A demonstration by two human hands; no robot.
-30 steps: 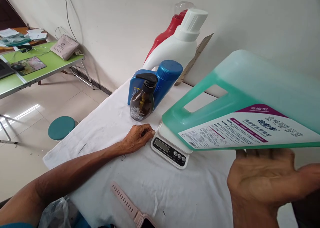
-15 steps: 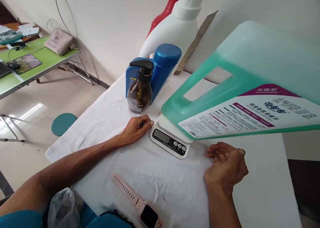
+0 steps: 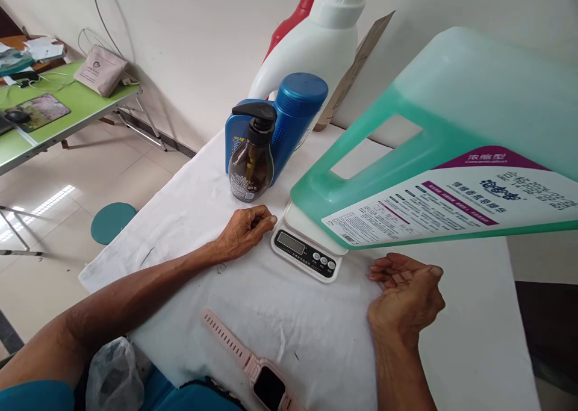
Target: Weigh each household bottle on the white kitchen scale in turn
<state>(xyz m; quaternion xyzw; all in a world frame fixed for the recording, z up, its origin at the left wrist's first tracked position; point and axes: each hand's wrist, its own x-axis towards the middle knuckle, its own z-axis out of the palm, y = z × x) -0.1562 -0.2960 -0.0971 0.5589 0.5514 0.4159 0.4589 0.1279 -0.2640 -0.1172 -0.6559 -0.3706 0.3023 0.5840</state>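
A large jug of green liquid detergent (image 3: pixel 361 197) stands on the small white digital kitchen scale (image 3: pixel 307 251), its printed label facing me. My left hand (image 3: pixel 246 233) rests on the cloth at the scale's left edge, fingers curled in and thumb against them, with nothing visible in it. Whether its thumb touches the scale I cannot tell. To the right, below the jug, my right hand (image 3: pixel 406 296) lies palm up with its fingers loosely bent and apart, holding nothing. The scale's display looks blank; the jug covers most of its platform.
Behind my left hand stand a dark pump bottle (image 3: pixel 251 164), a blue bottle (image 3: pixel 300 116), a white jug (image 3: pixel 311 53) and a red bottle (image 3: pixel 295 17). A pink smartwatch (image 3: pixel 266 381) lies near me on the white cloth (image 3: pixel 325 333). A green table (image 3: pixel 49 119) is at far left.
The view has shifted very slightly. Both hands, the jug and the scale stay where they were.
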